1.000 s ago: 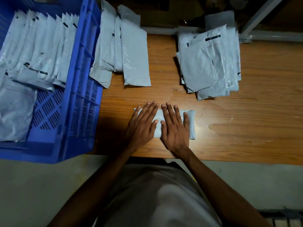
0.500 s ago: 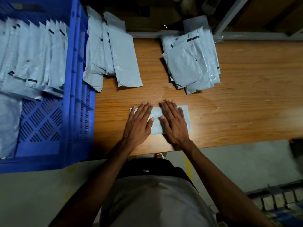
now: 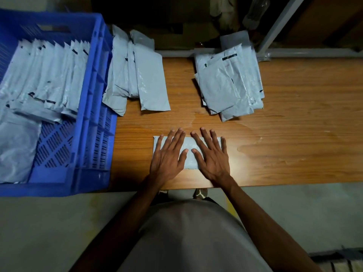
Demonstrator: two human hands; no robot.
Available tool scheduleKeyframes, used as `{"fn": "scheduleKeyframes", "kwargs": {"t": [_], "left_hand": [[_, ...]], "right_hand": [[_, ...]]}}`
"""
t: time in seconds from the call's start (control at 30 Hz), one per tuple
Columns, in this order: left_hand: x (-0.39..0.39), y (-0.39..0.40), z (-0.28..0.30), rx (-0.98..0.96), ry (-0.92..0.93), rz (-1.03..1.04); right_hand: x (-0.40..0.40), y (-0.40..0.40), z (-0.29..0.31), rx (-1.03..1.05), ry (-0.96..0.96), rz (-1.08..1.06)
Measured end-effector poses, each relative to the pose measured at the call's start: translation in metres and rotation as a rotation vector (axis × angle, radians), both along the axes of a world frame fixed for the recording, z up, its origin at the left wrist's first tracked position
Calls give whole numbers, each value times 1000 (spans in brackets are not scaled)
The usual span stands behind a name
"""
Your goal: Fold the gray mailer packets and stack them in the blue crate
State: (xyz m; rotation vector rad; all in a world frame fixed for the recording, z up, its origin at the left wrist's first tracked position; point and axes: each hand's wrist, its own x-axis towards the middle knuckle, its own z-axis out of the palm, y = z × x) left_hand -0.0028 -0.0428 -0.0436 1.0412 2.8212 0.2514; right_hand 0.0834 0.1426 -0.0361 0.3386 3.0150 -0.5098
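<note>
Head view: both flat, spread hands, left hand (image 3: 167, 158) and right hand (image 3: 213, 159), have slid apart across the folded mailer (image 3: 189, 155).

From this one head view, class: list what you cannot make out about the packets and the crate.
- Folded packet: its fold lines, hidden under the left hand and right hand.
- Blue crate: its left part, cut off by the frame edge.
- Packet count in the right pile: overlapping layers hide it.

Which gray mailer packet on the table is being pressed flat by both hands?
The folded gray plastic mailer packet nearest the table's front edge, under the left hand and right hand; both loose piles behind lie untouched.
</note>
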Motion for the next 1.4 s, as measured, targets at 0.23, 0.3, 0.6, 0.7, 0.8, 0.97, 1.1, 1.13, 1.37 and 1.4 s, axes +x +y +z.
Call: {"fn": "scheduleKeyframes", "kwargs": {"t": [0.23,0.3,0.6,0.7,0.8,0.97,1.1,1.13,1.37,1.4], "left_hand": [[-2,2,1,19,15,1],[-3,2,1,22,2,-3],[-2,2,1,34,-22,5],[-2,1,2,31,-47,-5],[-7,1,6,89,-139,10],[-17,-10,32,155,-197,55],[-27,-18,56,145,-111,-23],[-29,-18,64,177,-79,-42],[-12,-19,87,356,210,-40],[-6,-22,78,333,193,-50]], "right_hand": [[-2,0,-1,0,-24,4],[-4,1,-2,-6,-20,6],[-2,2,-2,-9,-25,36],[-2,3,0,-53,-37,51],[-2,10,1,-160,-38,67],[-18,17,24,-147,-66,149],[-31,8,56,-122,1,176],[-32,7,62,-101,54,174],[-13,6,80,142,422,154],[-6,4,73,153,388,158]]}}
